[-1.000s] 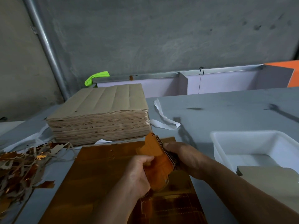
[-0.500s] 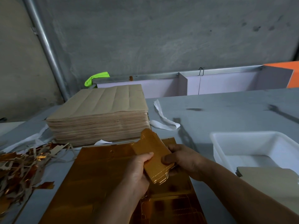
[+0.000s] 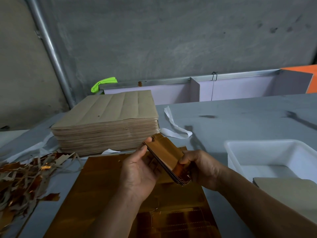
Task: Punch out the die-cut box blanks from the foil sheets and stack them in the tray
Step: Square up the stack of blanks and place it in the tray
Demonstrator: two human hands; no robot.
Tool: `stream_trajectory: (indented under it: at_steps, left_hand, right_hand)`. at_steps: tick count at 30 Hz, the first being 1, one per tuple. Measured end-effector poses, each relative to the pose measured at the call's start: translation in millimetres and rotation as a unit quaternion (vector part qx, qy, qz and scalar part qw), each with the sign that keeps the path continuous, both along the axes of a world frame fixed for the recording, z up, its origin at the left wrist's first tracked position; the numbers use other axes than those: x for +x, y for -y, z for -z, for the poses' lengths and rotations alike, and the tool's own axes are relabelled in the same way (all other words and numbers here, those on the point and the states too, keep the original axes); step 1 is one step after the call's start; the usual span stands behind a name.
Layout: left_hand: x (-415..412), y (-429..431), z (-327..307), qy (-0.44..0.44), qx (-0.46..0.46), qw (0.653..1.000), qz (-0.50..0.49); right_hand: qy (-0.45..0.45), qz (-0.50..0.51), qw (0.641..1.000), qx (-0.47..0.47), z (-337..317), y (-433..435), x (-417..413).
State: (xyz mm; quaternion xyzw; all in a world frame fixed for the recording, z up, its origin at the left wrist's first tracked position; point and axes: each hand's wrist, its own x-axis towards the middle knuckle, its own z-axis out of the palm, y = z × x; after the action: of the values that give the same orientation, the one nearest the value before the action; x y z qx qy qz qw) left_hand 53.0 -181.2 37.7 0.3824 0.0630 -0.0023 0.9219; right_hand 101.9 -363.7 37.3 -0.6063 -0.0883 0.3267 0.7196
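Observation:
A small bundle of gold-foil box blanks (image 3: 165, 155) is held above the table between both hands. My left hand (image 3: 137, 170) cups its left edge with fingers along the far end. My right hand (image 3: 200, 167) pinches its near right corner. Under the hands lies a gold foil sheet (image 3: 106, 191) flat on the grey table. A white plastic tray (image 3: 267, 152) stands to the right, with a stack of blanks (image 3: 288, 189), brown side up, in its near part.
A tall pile of brown-backed sheets (image 3: 108, 124) sits behind the foil sheet. Foil and paper scrap strips (image 3: 22, 179) lie in a heap at the left. A white strip (image 3: 175, 127) lies beyond the hands. Low lilac dividers (image 3: 223, 90) line the table's back.
The bundle of blanks has been turned from tilted upright to lying flatter, its end now pointing away. My left hand has shifted from gripping its front to cupping its left edge.

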Motion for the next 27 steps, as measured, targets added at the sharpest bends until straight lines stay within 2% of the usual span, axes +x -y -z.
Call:
stream_trajectory:
  at_steps: [11, 20, 27]
  left_hand:
    - [-0.3, -1.0, 2.0, -0.006, -0.015, 1.0, 0.009]
    - [0.8, -4.4, 7.0, -0.01, -0.014, 1.0, 0.003]
    - [-3.1, 10.0, 8.9, -0.089, 0.072, 0.993, 0.034]
  right_hand:
    - [-0.005, 0.023, 1.0, 0.0, 3.5, 0.9, 1.5]
    - [0.025, 0.026, 0.999, -0.019, 3.6, -0.5, 2.8]
    - [0.079, 0.037, 0.995, -0.043, 2.6, -3.0, -0.6]
